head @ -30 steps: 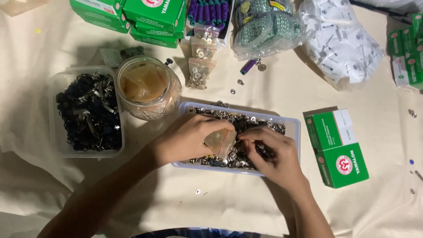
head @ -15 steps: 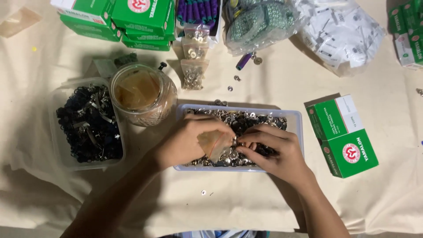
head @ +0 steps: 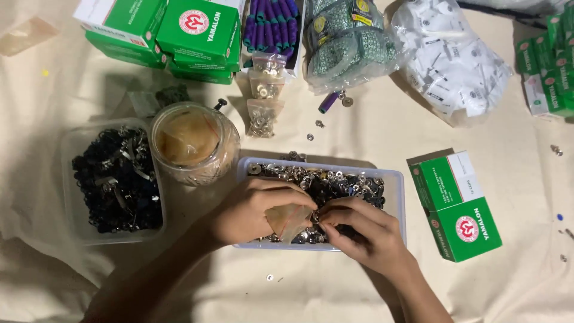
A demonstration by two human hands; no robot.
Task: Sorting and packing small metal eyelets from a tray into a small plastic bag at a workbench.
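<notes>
Head view, looking down on a cream cloth-covered surface (head: 371, 287). A shallow rectangular clear plastic tray (head: 397, 197) filled with small silver metal snap parts (head: 335, 182) is seen at centre. Both hands are held over its near half. The left hand (head: 254, 209) is closed on a small clear plastic bag (head: 287, 220), pinched between thumb and fingers, its mouth turned toward the right hand. The right hand (head: 365, 230) is curled, fingertips (head: 323, 216) pressed together at the bag's opening; whether a snap part is gripped between them cannot be told.

Just left of the tray, a round clear plastic jar (head: 192, 143) is noted, and beyond it a clear square tub of black pieces (head: 116, 179). An open green-and-white cardboard box (head: 457, 206) lies to the tray's right. More green boxes (head: 161, 30), purple tubes (head: 272, 24), small filled bags (head: 263, 98) and a large clear bag of white items (head: 454, 60) are ranged along the far edge.
</notes>
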